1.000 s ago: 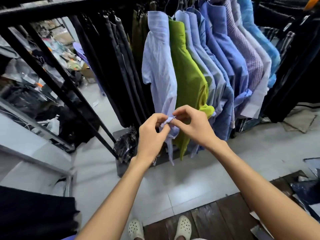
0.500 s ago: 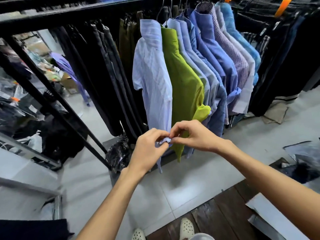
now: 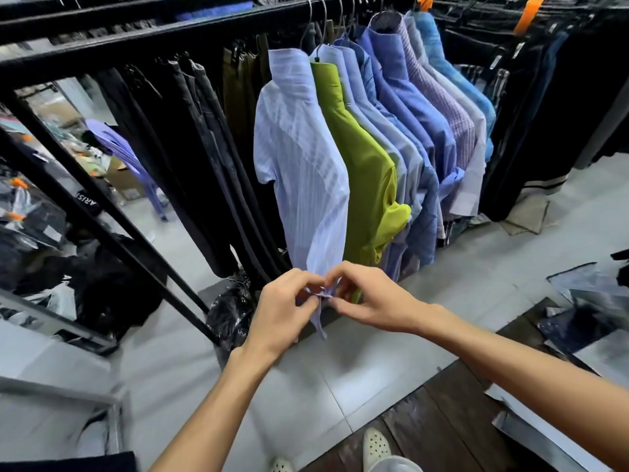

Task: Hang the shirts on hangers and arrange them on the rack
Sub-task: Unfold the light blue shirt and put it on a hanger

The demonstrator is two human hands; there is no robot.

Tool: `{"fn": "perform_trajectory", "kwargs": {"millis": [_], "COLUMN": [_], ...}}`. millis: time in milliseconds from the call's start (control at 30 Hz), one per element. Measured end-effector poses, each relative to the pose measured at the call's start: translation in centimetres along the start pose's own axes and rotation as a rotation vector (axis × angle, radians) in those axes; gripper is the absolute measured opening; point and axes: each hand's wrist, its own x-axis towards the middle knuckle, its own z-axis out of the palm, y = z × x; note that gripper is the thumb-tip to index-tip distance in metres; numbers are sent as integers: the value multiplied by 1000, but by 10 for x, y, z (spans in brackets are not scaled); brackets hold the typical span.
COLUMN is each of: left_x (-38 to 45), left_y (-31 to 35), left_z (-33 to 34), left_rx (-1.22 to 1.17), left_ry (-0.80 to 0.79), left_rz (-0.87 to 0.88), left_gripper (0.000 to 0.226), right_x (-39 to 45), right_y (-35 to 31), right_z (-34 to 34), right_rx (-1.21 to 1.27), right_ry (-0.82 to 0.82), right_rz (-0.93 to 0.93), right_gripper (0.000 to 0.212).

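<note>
A pale lavender striped shirt hangs on a hanger from the black rack rail, leftmost in a row of shirts. Beside it hang a green shirt and several blue and checked shirts. My left hand and my right hand meet at the lavender shirt's bottom hem, both pinching the fabric between thumb and fingers. A strip of the hem dangles below my hands.
Dark trousers hang left of the shirts, with more dark garments at the right. A slanted black rack leg crosses the left side. Black plastic bags lie on the tiled floor. Plastic wrappers litter the right.
The view has tilted up, showing more of the rail and hangers. My hands have slid down the lavender shirt's front to its bottom hem, still pinching the fabric.
</note>
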Motion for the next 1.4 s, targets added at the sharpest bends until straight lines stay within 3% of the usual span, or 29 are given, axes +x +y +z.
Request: {"fn": "perform_trajectory", "kwargs": {"millis": [167, 267, 367, 500, 633, 800, 900, 1200, 1400], "left_x": [-21, -23, -15, -10, -17, -16, -5, 11, 21], "left_y": [-1, 4, 9, 17, 12, 15, 22, 24, 31], "left_z": [8, 9, 1, -4, 3, 3, 0, -21, -27], "left_rx": [-41, -12, 28, 67, 48, 56, -11, -176, -437], "left_ry": [10, 72, 167, 265, 138, 203, 285, 131, -7], "left_rz": [-75, -113, -102, -16, -42, -134, -113, -117, -226], "left_gripper": [26, 25, 24, 19, 27, 25, 27, 29, 41], "right_x": [6, 7, 2, -7, -7, 0, 3, 3, 22], "right_y": [-1, -1, -3, -8, -4, -6, -10, 5, 3], "right_z": [-2, 9, 19, 29, 21, 4, 8, 5, 9], "right_rx": [-157, -371, -385, -170, -185, -293, -225, -144, -56], "right_ry": [-4, 174, 337, 329, 247, 399, 460, 451, 385], "right_rz": [-134, -279, -315, -189, -145, -225, -133, 108, 253], "right_gripper": [15, 15, 12, 23, 20, 10, 13, 8, 23]}}
